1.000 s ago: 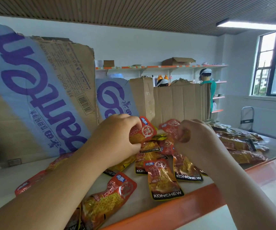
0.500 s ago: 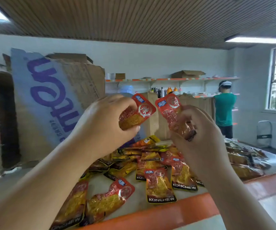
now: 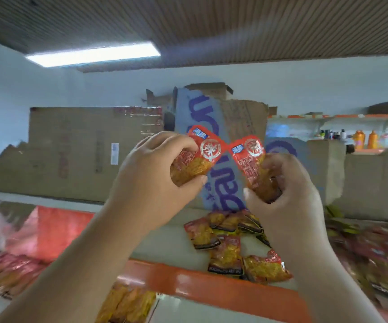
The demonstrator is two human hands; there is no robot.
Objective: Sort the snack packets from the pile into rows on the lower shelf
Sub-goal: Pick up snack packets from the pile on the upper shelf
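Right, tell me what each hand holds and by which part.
The left hand grips one red snack packet by its lower end; the right hand grips a second packet likewise.

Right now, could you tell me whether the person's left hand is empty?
No, the left hand grips a red snack packet, and the right hand grips a second packet above the pile.

Shop stockroom: orange-edged shelf point(image 3: 211, 285), cardboard cartons point(image 3: 72, 148), piled snack packets point(image 3: 225, 255), bottles point(image 3: 359, 139).

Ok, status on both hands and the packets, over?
Left hand grips one red packet; right hand grips a second packet. Both held up above the pile. Nothing visibly in the way.
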